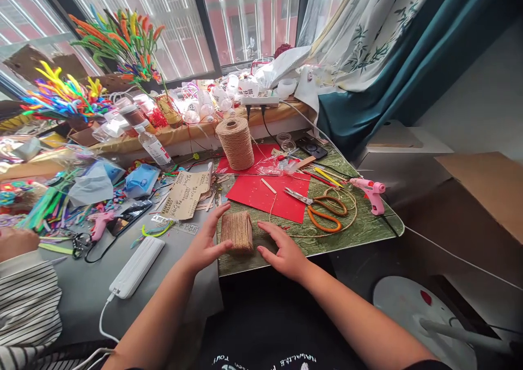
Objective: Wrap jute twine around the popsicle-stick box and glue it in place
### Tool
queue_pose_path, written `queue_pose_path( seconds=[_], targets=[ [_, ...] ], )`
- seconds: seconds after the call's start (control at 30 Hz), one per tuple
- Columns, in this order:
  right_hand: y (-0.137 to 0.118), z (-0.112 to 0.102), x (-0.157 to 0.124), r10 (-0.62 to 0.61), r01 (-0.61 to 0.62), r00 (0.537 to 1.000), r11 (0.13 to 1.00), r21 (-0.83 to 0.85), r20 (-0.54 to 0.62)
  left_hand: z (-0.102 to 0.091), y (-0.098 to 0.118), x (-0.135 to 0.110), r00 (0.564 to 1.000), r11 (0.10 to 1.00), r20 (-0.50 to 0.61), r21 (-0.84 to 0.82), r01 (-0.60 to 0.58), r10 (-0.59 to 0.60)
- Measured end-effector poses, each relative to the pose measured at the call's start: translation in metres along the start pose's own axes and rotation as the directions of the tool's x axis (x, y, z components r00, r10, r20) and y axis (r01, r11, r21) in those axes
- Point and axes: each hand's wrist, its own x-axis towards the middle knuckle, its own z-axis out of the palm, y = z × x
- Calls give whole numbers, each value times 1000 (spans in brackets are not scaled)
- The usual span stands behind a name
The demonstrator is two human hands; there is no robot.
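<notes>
A small block wound with brown twine point(236, 232) sits near the front edge of the green-patterned tabletop. My left hand point(205, 243) is at its left side, thumb and fingers spread, the thumb tip overlapping the block's lower left; whether it touches is hard to tell. Just right of the block, my right hand point(284, 251) is open with a small gap to it. Beyond the hands lie a short wooden stick point(268, 186) on red paper point(249, 191) and orange-handled scissors point(322, 209). A strand of twine runs from the stick down toward my right hand.
A large twine spool point(236, 144) stands behind. A pink glue gun point(371, 192) rests at the right edge. At left are a white power strip point(137, 266), sandpaper sheets point(188, 195), another pink glue gun point(100, 224) and another person's striped sleeve point(28, 299).
</notes>
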Motion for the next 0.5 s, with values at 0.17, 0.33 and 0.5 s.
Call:
queue_pose_path(
  seconds=[0.17,0.33,0.5],
  targets=[
    [-17,6,28,-259,260,965,964,-46,34,23,-21,-5,959,861,-120,-479,169,-255],
    [-7,18,50,-372,388,915,917,-92,155,42,-21,-3,912,676,-112,-708,205,-394],
    [-3,19,48,-353,369,918,927,-63,180,46,-25,-3,903,630,-102,-749,207,-418]
  ],
)
